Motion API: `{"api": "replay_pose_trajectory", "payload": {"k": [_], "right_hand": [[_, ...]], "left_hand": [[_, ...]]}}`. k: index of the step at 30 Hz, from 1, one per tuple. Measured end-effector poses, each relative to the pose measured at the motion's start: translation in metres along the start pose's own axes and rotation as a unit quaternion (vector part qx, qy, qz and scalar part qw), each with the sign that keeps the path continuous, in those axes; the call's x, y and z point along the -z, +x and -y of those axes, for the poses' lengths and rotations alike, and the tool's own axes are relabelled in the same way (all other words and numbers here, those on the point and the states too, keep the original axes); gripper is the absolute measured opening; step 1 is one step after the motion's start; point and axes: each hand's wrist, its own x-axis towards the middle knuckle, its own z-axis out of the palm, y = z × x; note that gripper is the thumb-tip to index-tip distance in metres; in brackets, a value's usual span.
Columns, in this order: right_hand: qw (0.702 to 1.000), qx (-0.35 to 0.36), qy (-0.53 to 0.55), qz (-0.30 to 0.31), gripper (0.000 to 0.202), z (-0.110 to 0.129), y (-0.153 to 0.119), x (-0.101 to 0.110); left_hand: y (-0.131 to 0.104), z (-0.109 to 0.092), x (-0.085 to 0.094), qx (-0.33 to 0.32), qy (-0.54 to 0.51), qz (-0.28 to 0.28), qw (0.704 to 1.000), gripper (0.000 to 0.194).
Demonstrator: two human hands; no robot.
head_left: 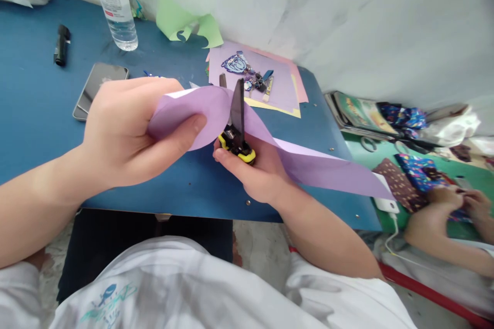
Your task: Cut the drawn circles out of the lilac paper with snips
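Note:
My left hand (135, 128) pinches a sheet of purple paper (210, 121) between thumb and fingers, its edge curving round. In my right hand (258, 167) are scissors with black blades and black-and-yellow handles (238, 118). The blades point away from me and stand apart, with the paper running between them. A long strip of the purple paper hangs over my right wrist and trails to the right. Part of the right hand's fingers is hidden behind the scissors and paper.
On the blue table (154, 200) are a phone (90, 95), a black marker-like object (62, 45), a water bottle (118, 15), cut green paper (185, 23) and stacked coloured sheets (278, 69) with keys on top. At right, another person's hands (459, 200) work over a green table (366, 157).

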Motion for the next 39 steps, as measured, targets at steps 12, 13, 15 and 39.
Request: {"api": "replay_pose_trajectory", "payload": {"k": [12,13,15,39], "right_hand": [[1.000,0.014,-0.027,0.004,0.033,-0.0001,-0.0001,-0.0014],[0.999,0.015,-0.029,0.001,0.033,0.0000,-0.0002,-0.0014],[0.999,0.016,-0.029,-0.004,0.032,0.0000,-0.0003,-0.0014],[0.998,0.031,-0.042,-0.022,0.033,0.0009,0.0006,0.0000]], "left_hand": [[0.0030,0.0014,0.0009,-0.046,-0.012,-0.024,0.999,0.036],[0.0031,0.0011,0.0012,-0.045,-0.011,-0.022,0.999,0.036],[0.0033,0.0010,0.0012,-0.045,-0.011,-0.022,0.999,0.035],[-0.0003,0.0033,0.0010,-0.051,-0.009,-0.020,0.998,0.035]]}}
